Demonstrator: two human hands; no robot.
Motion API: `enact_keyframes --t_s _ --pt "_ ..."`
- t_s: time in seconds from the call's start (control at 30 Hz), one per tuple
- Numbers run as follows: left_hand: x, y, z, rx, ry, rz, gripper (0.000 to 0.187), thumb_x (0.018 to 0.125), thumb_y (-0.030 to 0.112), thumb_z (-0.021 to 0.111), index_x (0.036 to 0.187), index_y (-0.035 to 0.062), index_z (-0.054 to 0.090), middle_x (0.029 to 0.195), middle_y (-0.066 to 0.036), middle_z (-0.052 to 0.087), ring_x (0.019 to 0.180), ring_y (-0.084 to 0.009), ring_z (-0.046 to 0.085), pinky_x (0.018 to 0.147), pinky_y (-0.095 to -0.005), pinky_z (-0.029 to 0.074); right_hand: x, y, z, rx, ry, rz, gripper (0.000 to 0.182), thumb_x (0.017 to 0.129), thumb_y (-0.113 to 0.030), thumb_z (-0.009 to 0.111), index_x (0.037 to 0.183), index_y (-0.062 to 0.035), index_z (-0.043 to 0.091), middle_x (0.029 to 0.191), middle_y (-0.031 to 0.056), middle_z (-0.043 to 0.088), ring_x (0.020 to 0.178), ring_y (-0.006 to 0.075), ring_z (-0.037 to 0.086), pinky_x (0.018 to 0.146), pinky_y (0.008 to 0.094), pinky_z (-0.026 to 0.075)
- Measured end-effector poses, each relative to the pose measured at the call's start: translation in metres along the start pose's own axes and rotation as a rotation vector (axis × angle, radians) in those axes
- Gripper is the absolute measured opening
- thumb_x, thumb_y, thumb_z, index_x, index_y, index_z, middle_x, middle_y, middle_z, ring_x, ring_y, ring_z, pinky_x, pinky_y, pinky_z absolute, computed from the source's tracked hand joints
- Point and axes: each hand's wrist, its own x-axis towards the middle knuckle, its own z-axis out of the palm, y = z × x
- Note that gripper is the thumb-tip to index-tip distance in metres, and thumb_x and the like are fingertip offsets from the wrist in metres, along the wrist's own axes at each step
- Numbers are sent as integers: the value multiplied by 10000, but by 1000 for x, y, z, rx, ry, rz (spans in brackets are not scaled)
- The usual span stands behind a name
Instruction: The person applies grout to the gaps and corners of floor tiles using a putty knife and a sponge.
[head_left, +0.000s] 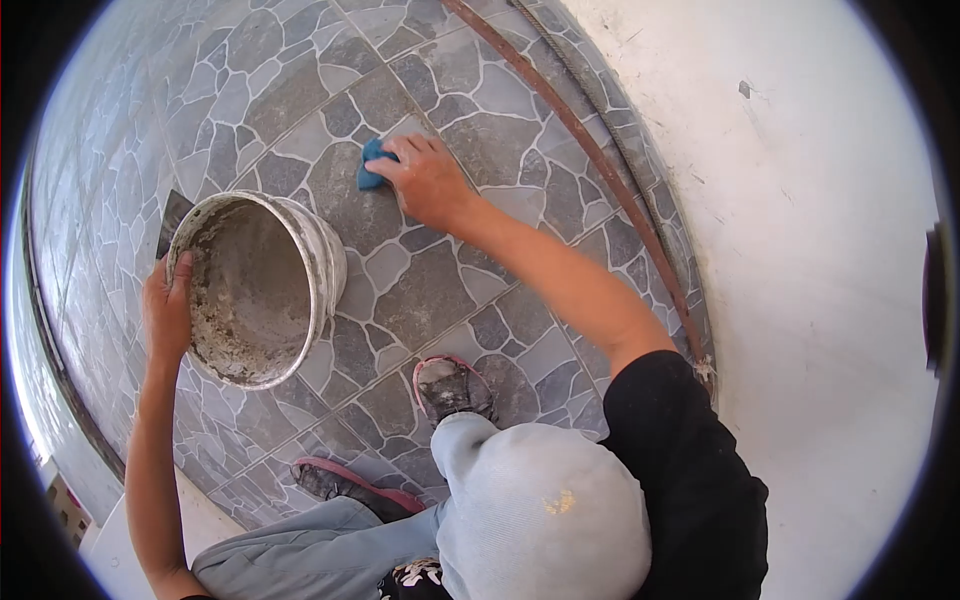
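My left hand grips the left rim of a white bucket, whose inside is coated with grey mortar. A dark flat blade sticks out beside the rim just above that hand. To the right, my right hand is closed on a blue cloth or sponge, held low over or against the stone-patterned tile floor. The bucket is tilted, with its opening facing up toward the camera.
A rusty metal bar and a dark rod or cable run along the floor's right side, beside a pale wall. My two shoes rest on the tiles below the bucket and cloth.
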Motion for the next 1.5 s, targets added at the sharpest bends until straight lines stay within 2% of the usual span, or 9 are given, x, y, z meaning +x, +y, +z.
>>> enact_keyframes --t_s 0.2,0.33,0.47,0.57,0.97,1.07,1.17,1.3,1.5 --pt "-2 10 -3 17 -17 -65 411 1051 353 547 1192 -12 672 1000 -193 718 921 -320 661 865 -405 477 -159 -2 -114 14 -200 231 372 719 51 677 1029 -138 761 1119 90 678 1112 303 591 939 437 444" --pt "-6 6 4 163 121 -1 392 1039 342 558 1176 -5 680 981 -203 707 932 -344 654 871 -403 471 -76 41 -68 40 -65 137 323 735 41 670 990 -128 774 1050 86 684 1048 308 599 894 428 473" --pt "-4 32 -7 -37 -18 -76 367 1038 309 550 1161 -12 679 922 -202 707 854 -328 645 839 -400 479 96 104 19 -41 120 84 282 828 -14 636 1018 -155 790 943 74 696 989 316 610 890 413 500" --pt "-2 26 -5 -40 -15 -20 362 1039 301 549 1159 -16 680 895 -192 706 823 -290 643 825 -396 483 161 111 45 -223 148 190 268 880 -111 660 1121 -161 768 1140 105 663 1027 330 595 912 450 490" --pt "-4 20 -4 55 -8 -65 374 1035 313 562 1130 -29 679 824 -179 677 757 -244 599 769 -396 477 -151 -9 -110 -6 -282 352 349 784 -15 687 1130 -41 725 965 184 546 934 376 593 789 459 517" --pt "0 19 1 9 19 -19 382 1036 316 563 1116 -38 683 852 -179 693 774 -268 618 778 -409 476 -115 8 -84 -15 -34 294 356 775 -29 705 1129 -51 730 963 181 556 945 373 603 784 464 525" --pt "1 17 -1 43 4 -44 406 1031 341 580 1103 -42 691 882 -186 706 796 -287 638 784 -420 481 5 58 -14 -83 192 235 137 832 -97 645 948 -54 704 998 167 574 964 362 607 797 445 533" --pt "5 18 -5 134 -54 -72 453 1012 391 605 1083 -46 705 895 -212 717 831 -315 669 789 -435 492 133 91 41 -263 250 288 154 885 -138 582 926 -60 708 1062 177 593 1031 351 583 887 451 485" --pt "10 14 -8 179 -118 -90 419 1003 357 623 1080 -46 706 918 -224 731 874 -329 701 803 -437 503 79 70 17 -123 109 308 206 897 -156 604 1031 -85 742 1102 165 573 1046 342 576 891 460 477"
